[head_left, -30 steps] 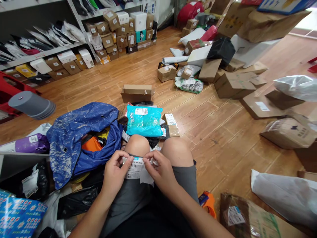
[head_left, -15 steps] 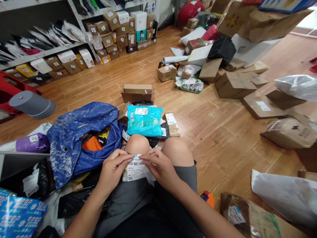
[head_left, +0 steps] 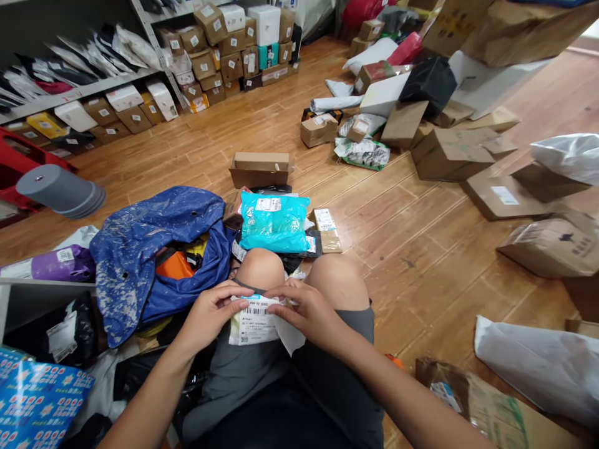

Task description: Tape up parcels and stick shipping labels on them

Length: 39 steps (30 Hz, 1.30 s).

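Note:
Above my lap is a small white packet [head_left: 255, 327] with a printed shipping label, a barcode and a blue strip along its top. My left hand [head_left: 213, 315] pinches its upper left edge between thumb and fingers. At the upper right, my right hand [head_left: 306, 312] is closed on the same packet, thumb on the label side. A blank white slip [head_left: 289, 333] hangs beneath the right hand; whether it is joined to the packet I cannot tell. Just beyond my knees a turquoise plastic parcel [head_left: 274, 224] lies on other packages.
An open blue sack [head_left: 159, 218] slumps to the left, near a grey bucket [head_left: 60, 190]. Shelves [head_left: 84, 93] of labelled parcels line the back. Cartons and bags [head_left: 449, 153] are heaped at the right, and a narrow brown box [head_left: 326, 229] lies by my right knee.
Both hands have spread slightly apart along the packet's top, so more of the label shows. The white slip hangs lower and further right. The whole view has shifted a little.

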Motion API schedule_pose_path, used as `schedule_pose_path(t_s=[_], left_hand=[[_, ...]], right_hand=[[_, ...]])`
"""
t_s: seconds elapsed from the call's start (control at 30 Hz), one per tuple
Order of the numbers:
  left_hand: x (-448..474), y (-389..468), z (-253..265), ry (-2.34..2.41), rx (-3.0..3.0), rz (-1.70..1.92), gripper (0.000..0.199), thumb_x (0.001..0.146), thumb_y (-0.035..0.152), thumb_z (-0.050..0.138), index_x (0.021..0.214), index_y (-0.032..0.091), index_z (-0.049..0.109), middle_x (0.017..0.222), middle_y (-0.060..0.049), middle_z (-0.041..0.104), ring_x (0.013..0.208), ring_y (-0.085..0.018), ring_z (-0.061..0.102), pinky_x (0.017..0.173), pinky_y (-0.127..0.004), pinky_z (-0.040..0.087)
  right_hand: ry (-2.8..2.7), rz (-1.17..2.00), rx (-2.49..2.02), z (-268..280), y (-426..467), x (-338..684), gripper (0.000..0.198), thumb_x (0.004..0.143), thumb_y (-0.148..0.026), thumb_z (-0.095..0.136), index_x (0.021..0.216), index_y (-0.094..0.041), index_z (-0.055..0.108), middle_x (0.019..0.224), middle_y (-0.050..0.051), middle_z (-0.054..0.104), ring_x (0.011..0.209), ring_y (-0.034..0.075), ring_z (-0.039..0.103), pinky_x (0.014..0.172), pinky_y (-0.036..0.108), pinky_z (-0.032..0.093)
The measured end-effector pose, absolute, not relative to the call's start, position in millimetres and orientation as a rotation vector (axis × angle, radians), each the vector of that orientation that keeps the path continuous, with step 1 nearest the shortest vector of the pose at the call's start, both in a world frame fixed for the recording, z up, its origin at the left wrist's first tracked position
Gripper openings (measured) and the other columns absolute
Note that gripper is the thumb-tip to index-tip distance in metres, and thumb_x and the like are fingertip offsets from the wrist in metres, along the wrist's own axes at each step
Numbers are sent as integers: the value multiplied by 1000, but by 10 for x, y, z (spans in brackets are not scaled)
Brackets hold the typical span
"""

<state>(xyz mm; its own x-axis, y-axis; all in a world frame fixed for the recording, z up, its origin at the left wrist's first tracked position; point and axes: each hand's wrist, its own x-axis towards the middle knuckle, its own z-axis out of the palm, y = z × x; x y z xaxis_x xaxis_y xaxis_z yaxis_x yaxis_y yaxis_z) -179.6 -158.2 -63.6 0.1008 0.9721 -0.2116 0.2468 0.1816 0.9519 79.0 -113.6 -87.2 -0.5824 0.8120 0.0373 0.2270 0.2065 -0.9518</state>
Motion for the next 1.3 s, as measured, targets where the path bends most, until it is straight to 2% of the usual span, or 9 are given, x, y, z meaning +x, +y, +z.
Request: schedule_pose_path(t_s=[0.23, 0.4, 0.6, 0.77, 0.93, 1.03, 1.13, 1.2, 1.3], left_hand=[[-1804, -1614, -615, 1441, 1466, 728, 26, 100, 42, 75, 120, 29, 86, 100, -6, 74, 93, -22, 71, 83, -31, 54], [-1818, -1592, -541, 1452, 1568, 641, 23, 102, 39, 71, 115, 27, 86, 100, -6, 73, 95, -23, 70, 85, -31, 52], [-1830, -1560, -531, 1474, 1538, 529, 22, 100, 37, 70, 108, 26, 87, 96, -5, 70, 91, -22, 67, 82, -30, 48], [-1837, -1536, -538, 1459, 1523, 474, 22, 99, 39, 70, 99, 25, 86, 95, -4, 70, 91, -21, 66, 82, -29, 45], [-1861, -1525, -525, 1483, 1503, 421, 28, 96, 46, 71, 88, 23, 84, 89, -3, 73, 85, -21, 66, 77, -29, 43], [-1904, -1549, -543, 1532, 1428, 386, 31, 93, 50, 74, 84, 21, 83, 79, -2, 74, 76, -21, 64, 69, -28, 40], [-1950, -1592, -587, 1541, 1283, 473, 34, 87, 52, 79, 82, 19, 83, 73, -2, 73, 69, -19, 61, 64, -27, 40], [-1959, -1620, -625, 1514, 1163, 631, 35, 82, 52, 85, 78, 18, 81, 70, -2, 71, 67, -18, 61, 63, -25, 42], [-1887, -1638, -692, 1362, 967, 910, 41, 76, 53, 94, 94, 18, 84, 88, -5, 78, 80, -20, 69, 74, -25, 52]], right_hand=[[-1993, 1393, -1017, -856, -1112, 778, 8, 99, -20, 80, 105, -22, 84, 96, 5, 76, 88, 21, 70, 78, 31, 53], [-2030, 1403, -1046, -810, -1107, 767, 6, 98, -16, 80, 101, -21, 83, 95, 4, 75, 88, 20, 69, 77, 30, 51], [-2081, 1459, -1082, -794, -1109, 791, 4, 98, -20, 83, 102, -18, 83, 94, 5, 77, 89, 21, 69, 79, 31, 49], [-2167, 1475, -1033, -833, -1071, 793, 13, 102, -22, 79, 113, -22, 85, 98, 5, 77, 95, 23, 70, 84, 33, 49], [-2157, 1517, -1077, -849, -1038, 793, 6, 99, -25, 83, 98, -20, 86, 96, 6, 76, 93, 22, 70, 83, 31, 49], [-2108, 1588, -1111, -840, -1056, 826, 10, 93, -28, 88, 100, -21, 86, 95, 4, 78, 90, 22, 70, 79, 30, 47], [-1972, 1789, -1121, -831, -1079, 852, 13, 89, -26, 89, 101, -21, 86, 85, 1, 80, 76, 19, 68, 67, 28, 43], [-1797, 1883, -1106, -817, -1070, 848, 14, 87, -31, 87, 96, -20, 87, 84, 1, 80, 75, 19, 67, 67, 28, 43], [-1554, 1936, -1087, -756, -995, 821, 25, 81, -42, 90, 91, -19, 87, 87, 3, 82, 80, 22, 69, 71, 29, 47]])
